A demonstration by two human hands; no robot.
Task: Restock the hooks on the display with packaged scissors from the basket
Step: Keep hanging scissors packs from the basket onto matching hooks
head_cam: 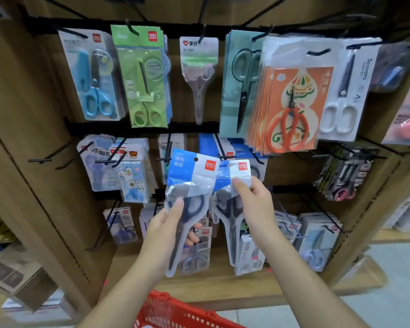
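At six o'clock, nearest me, I see the rim of the red basket (173, 308); what remains inside it I cannot tell. Just above, my left hand (168, 226) grips a blue-and-white scissors pack (189, 183) round its middle, thumb on the front and fingers curled behind, with the hang hole at twelve o'clock of the hand. At three o'clock of it, my right hand (253, 202) pinches a second matching pack (237, 172) just under its header, and the two packs touch edge to edge. Beyond them, at twelve o'clock, a black hook (225, 157) carries a stack of blue-carded packs (207, 144) that look like the same product, its tip just above the headers. I judge the step to be threading these onto that hook. To do it well I would take one pack at a time, hold the card square, bring the hole onto the tip, then slide it back against the hung stack.
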